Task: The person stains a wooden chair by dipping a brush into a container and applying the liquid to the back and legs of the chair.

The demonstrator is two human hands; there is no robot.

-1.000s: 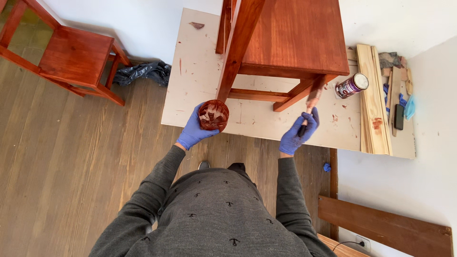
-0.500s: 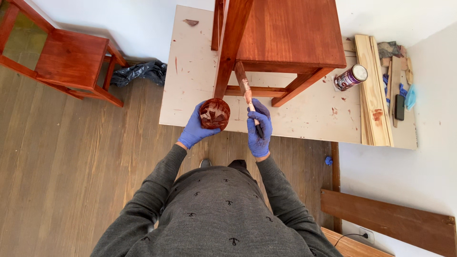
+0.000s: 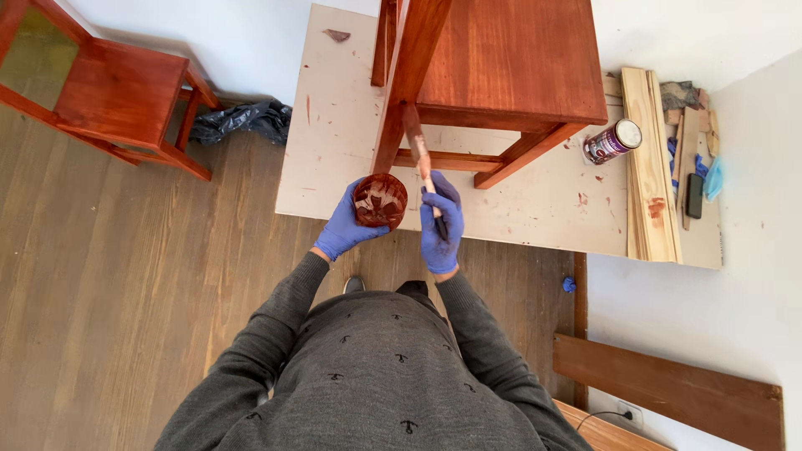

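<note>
My left hand [image 3: 344,224], in a blue glove, holds a small round cup [image 3: 380,200] filled with reddish-brown stain. My right hand [image 3: 441,224], also gloved, grips a paintbrush [image 3: 421,159] by its dark handle. The brush points away from me, its bristles up against the near leg [image 3: 411,67] of a red-stained wooden table [image 3: 518,58]. The table stands on a pale, stain-spotted board [image 3: 535,200] laid on the floor.
A stain tin [image 3: 611,140] lies on the board at the right, beside wood slats [image 3: 652,167] and a phone [image 3: 694,195]. A red-stained chair [image 3: 109,92] stands at the far left, a dark crumpled bag [image 3: 242,121] by the wall. A dark plank [image 3: 668,392] lies at the lower right.
My right hand has swung from the right side over to beside the cup, and the brush has risen until its bristles reach the table leg. The cup hand has stayed still.
</note>
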